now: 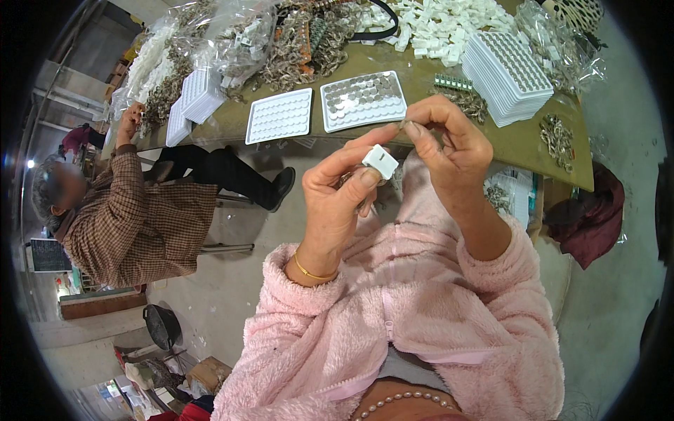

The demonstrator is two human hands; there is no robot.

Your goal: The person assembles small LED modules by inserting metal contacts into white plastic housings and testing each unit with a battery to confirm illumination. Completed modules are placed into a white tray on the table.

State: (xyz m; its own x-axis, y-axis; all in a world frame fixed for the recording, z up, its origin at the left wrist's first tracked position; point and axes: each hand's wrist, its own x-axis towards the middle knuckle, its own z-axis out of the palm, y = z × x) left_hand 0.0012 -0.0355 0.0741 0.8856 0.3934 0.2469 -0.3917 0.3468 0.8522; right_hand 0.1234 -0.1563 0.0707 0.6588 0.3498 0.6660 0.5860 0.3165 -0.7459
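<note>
Between the thumb and fingers of my left hand (333, 188) is a small white plastic casing (380, 162) with a dark slot in its upper face. Brownish metal pieces partly show under that thumb, mostly hidden by the fingers. My right hand (453, 144) is closed in a pinch, its fingertips meeting my left index fingertip. What they pinch is too small to make out. Just beyond the hands, a white tray (333, 125) on the table carries rows of round silver discs. To its left lies another white tray (279, 118) with bare round hollows.
Stacked white trays (502, 84) stand at the table's right, beside small metal parts (557, 142). White casings (449, 28) and brownish metal parts (309, 52) are heaped along the back. At left, a seated co-worker (133, 210) handles parts near a tray stack (202, 96).
</note>
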